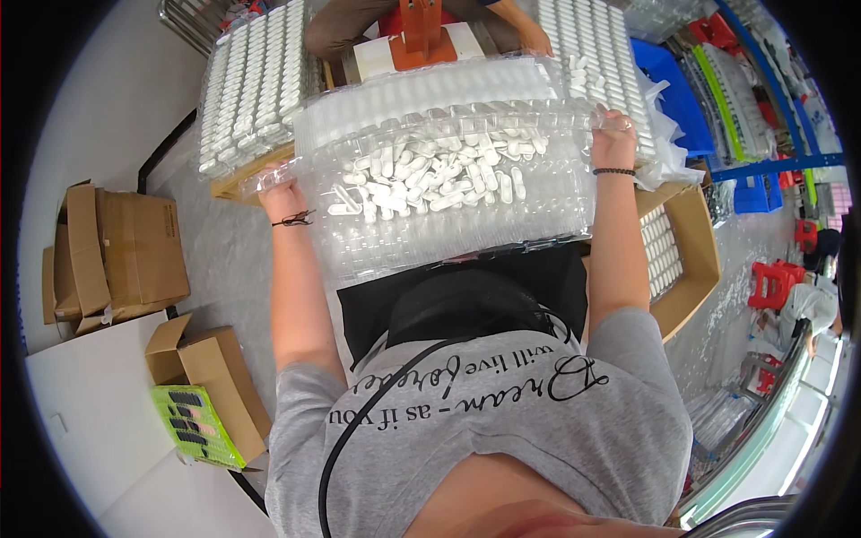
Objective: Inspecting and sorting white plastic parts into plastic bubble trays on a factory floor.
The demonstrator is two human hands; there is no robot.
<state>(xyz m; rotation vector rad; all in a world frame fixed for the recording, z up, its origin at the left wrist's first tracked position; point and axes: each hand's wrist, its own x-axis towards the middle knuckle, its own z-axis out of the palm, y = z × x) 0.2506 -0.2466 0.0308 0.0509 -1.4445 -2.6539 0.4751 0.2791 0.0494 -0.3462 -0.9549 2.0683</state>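
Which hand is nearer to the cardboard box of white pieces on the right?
Right. The right hand holds clear plastic, beyond and left of the cardboard box; the left hand is much farther off, at the clear plastic's left end.

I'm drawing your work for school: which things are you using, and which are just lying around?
Job, I think:
clear moulded plastic tray, gripped by left hand and right hand
small white rounded pieces, loose, mid-picture
stacked clear trays of white pieces, upper left

Lying about, probably:
large brown cardboard box, left
red plastic stool, far right
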